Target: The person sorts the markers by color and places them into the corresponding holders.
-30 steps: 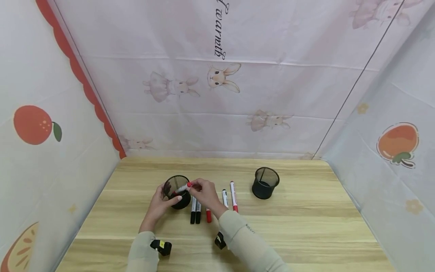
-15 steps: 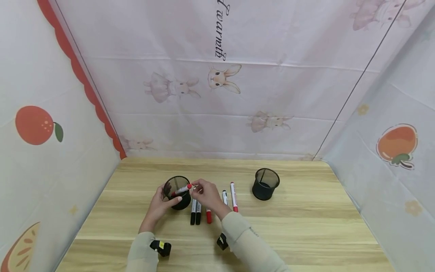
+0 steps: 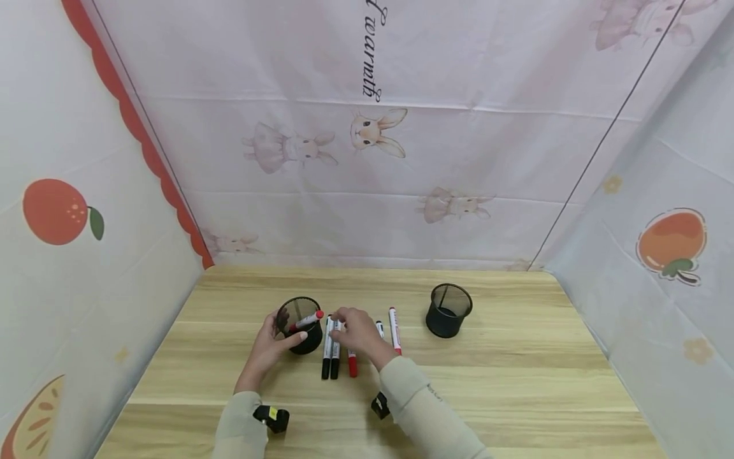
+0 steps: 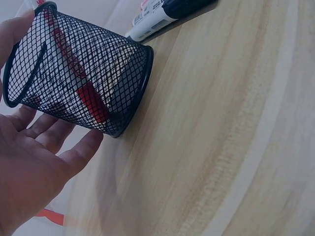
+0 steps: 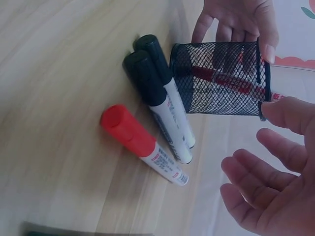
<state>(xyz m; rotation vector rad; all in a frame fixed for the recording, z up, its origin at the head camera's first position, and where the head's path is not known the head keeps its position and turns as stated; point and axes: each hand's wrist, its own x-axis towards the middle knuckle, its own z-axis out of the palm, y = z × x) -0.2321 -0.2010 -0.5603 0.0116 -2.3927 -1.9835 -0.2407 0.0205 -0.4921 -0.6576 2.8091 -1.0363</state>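
Observation:
My left hand holds a black mesh pen cup, fingers on the far side and thumb at the rim. A red marker leans inside it; through the mesh in the left wrist view its red cap sits near the bottom. My right hand hovers just right of the cup, holding nothing, fingers loosely bent. Below it lie two black-capped whiteboard markers side by side and a red-capped marker, which the hand partly covers in the head view.
A second mesh pen cup stands to the right on the wooden table. Between it and my right hand lie a white marker with a dark end and a red-and-white marker. A printed curtain hangs behind the table.
My right hand has let go of the red marker, which now leans in the cup, and has moved slightly right and down over the loose markers. My left hand stays put.

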